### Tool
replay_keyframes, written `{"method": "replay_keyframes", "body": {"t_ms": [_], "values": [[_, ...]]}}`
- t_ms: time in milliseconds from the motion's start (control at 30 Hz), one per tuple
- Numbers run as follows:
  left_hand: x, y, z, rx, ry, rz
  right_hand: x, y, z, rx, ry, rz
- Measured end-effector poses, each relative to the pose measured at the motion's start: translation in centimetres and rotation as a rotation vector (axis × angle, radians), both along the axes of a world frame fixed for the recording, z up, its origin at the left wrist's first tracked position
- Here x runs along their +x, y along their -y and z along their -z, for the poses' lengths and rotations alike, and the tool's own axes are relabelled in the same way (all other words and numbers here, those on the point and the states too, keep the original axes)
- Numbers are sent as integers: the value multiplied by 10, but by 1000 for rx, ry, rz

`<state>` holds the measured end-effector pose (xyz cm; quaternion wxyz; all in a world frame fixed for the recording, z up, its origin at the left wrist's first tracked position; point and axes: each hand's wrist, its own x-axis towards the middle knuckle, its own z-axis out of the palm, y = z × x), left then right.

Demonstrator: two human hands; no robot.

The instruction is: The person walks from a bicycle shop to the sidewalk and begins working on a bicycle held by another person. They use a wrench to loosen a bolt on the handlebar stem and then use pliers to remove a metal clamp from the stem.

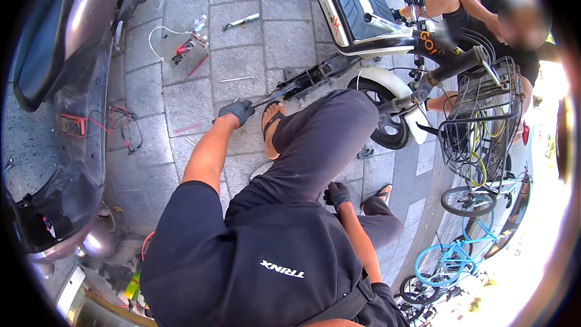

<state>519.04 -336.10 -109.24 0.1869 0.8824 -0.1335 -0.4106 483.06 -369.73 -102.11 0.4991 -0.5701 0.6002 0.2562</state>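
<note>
My left hand (237, 112), in a dark grey work glove, is low by the paving with its fingers closed. It meets the narrow end of a long black metal bracket (302, 83) lying by my sandalled foot. What the fingers hold is hidden. My right hand (337, 195), also gloved, is curled beside my thigh, and its grip cannot be made out. Beyond the bracket stands a white and black electric bike (357, 6), with its front wheel (387, 112) close to my knee and a wire basket (481, 121) on its front.
A thin metal rod (237, 79), a pen-like tool (241, 22) and a wired part (183, 50) lie on the paving. At left stands a scooter (75, 85) with a red multimeter (72, 125) on it. Another person (478, 21) sits behind the bike. Blue bicycles (448, 260) stand at right.
</note>
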Motion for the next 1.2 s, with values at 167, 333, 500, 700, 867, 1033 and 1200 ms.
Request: {"method": "replay_keyframes", "body": {"t_ms": [167, 333, 500, 700, 867, 1033, 1200], "values": [[-1, -5, -19, 121, 172, 70, 11, -1, 4, -63, 82, -217], [-7, -65, -17, 44, 14, 53, -8, 2, 67, -351, 386, -794], [14, -128, -3, -29, 66, -230, 5, 3, 68, -256, 168, -812], [57, -124, -12, -76, 179, -355, 46, 8, 24, -211, 244, -729], [77, -109, -9, -187, 512, -604, 57, -2, 18, -163, 199, -696], [94, -66, -47, -360, 348, -578, 66, -17, 7, -297, 310, -902], [114, 37, -203, -816, 479, -713, 70, -29, -3, -188, 181, -1070]]}}
